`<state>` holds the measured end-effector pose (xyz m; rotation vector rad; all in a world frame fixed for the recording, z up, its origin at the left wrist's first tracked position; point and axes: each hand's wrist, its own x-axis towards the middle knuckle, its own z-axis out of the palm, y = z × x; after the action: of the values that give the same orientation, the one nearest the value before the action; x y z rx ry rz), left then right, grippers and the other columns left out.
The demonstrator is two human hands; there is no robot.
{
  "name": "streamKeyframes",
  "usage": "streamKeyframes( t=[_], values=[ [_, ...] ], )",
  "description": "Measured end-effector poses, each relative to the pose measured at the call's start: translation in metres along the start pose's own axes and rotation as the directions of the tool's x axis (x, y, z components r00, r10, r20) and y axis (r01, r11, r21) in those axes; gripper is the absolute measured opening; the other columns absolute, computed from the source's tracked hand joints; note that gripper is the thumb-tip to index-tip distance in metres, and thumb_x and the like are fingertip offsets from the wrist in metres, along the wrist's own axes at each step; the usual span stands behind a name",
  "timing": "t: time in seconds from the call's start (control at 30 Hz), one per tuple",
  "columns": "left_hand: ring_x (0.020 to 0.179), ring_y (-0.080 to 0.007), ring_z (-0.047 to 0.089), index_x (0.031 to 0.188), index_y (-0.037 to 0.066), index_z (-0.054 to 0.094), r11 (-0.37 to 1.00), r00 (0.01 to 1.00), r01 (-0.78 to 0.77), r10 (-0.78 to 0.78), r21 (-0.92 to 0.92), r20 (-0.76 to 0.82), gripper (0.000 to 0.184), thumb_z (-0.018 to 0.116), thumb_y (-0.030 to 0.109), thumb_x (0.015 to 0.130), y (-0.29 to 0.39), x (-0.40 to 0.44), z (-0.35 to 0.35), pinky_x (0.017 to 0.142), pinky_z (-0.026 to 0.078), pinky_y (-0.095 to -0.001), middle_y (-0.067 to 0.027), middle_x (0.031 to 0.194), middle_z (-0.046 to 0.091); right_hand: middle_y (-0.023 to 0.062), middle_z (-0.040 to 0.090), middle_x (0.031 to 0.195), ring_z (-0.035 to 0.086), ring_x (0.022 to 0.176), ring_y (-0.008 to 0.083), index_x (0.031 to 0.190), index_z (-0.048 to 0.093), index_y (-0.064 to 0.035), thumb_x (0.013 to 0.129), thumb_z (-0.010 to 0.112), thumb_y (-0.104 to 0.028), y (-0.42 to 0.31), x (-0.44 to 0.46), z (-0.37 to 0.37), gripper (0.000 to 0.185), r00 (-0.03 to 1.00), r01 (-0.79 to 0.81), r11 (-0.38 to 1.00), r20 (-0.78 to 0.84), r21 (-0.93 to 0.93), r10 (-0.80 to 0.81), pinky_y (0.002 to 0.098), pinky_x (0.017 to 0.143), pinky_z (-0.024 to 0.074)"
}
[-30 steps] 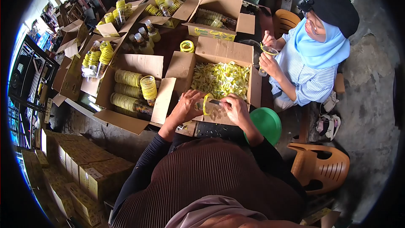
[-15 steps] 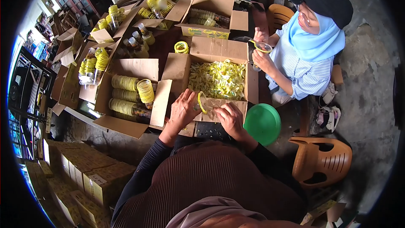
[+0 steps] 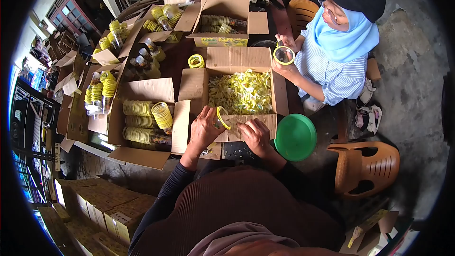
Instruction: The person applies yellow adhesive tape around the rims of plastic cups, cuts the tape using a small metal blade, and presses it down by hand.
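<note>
My left hand (image 3: 205, 127) is closed on a clear plastic cup with a yellow rim (image 3: 223, 118), tilted so its rim faces right. To the right of that cup is my right hand (image 3: 256, 135), its fingers curled together at the front flap of a box; whatever they hold, if anything, is too small to make out. Just beyond both hands stands an open cardboard box (image 3: 239, 57) filled with small yellow and white packets (image 3: 241, 92).
Left of me an open box holds stacked yellow-rimmed cups (image 3: 140, 109). More boxes of cups and several bottles (image 3: 149, 59) stand farther back. A green basin (image 3: 295, 137) and an orange chair (image 3: 365, 168) are at right. A co-worker (image 3: 332, 61) holds another yellow-rimmed cup (image 3: 284, 55).
My view has shifted slightly. My right hand has drawn a little away from the cup in my left hand. The co-worker's cup has turned, its round rim now facing me.
</note>
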<state>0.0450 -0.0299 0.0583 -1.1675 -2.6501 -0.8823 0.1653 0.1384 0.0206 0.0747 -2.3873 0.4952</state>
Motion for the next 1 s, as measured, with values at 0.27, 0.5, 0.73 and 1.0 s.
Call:
streamKeyframes(
  t=[0.27, 0.5, 0.73, 1.0],
  values=[
    [0.096, -0.0301, 0.061, 0.113, 0.006, 0.059, 1.0, 0.998, -0.022, 0.023, -0.021, 0.062, 0.058, 0.082, 0.025, 0.063, -0.011, 0.018, -0.008, 0.079, 0.053, -0.0386, -0.011, 0.104, 0.057, 0.0029, 0.056, 0.082, 0.058, 0.074, 0.021, 0.093, 0.067, -0.008, 0.075, 0.07, -0.005, -0.009, 0.025, -0.008, 0.019, 0.999, 0.004, 0.999, 0.049, -0.039, -0.002, 0.034, 0.065, 0.0481],
    [0.092, -0.0293, 0.063, 0.112, 0.007, 0.059, 0.996, 0.998, -0.059, 0.061, -0.066, 0.022, 0.055, 0.081, 0.022, 0.063, -0.014, 0.034, -0.016, 0.074, 0.054, -0.0391, -0.0091, 0.103, 0.057, 0.0031, 0.055, 0.082, 0.058, 0.075, 0.0205, 0.093, 0.066, -0.0077, 0.076, 0.069, -0.007, -0.017, 0.032, 0.008, 0.017, 0.999, -0.034, 0.985, -0.025, -0.168, 0.031, 0.0338, 0.065, 0.0482],
    [0.083, -0.0306, 0.064, 0.11, 0.008, 0.059, 0.993, 0.997, -0.072, 0.069, -0.089, -0.038, 0.054, 0.081, 0.023, 0.063, -0.027, 0.041, -0.006, 0.067, 0.055, -0.0399, -0.0091, 0.099, 0.058, 0.0069, 0.053, 0.082, 0.058, 0.077, 0.0246, 0.091, 0.063, -0.0068, 0.078, 0.068, -0.007, -0.033, 0.038, 0.029, 0.015, 0.973, -0.224, 0.961, -0.098, -0.16, 0.211, 0.0359, 0.066, 0.049],
    [0.083, -0.0338, 0.065, 0.105, 0.004, 0.06, 0.974, 0.991, -0.132, 0.132, -0.185, -0.014, 0.05, 0.08, 0.025, 0.065, -0.043, 0.047, -0.004, 0.068, 0.054, -0.041, -0.0128, 0.098, 0.062, 0.0061, 0.053, 0.084, 0.058, 0.078, 0.0238, 0.097, 0.064, -0.0059, 0.078, 0.067, -0.006, -0.023, 0.038, 0.037, 0.019, 0.996, -0.082, 0.967, -0.061, -0.24, 0.069, 0.0352, 0.067, 0.0501]
  ],
)
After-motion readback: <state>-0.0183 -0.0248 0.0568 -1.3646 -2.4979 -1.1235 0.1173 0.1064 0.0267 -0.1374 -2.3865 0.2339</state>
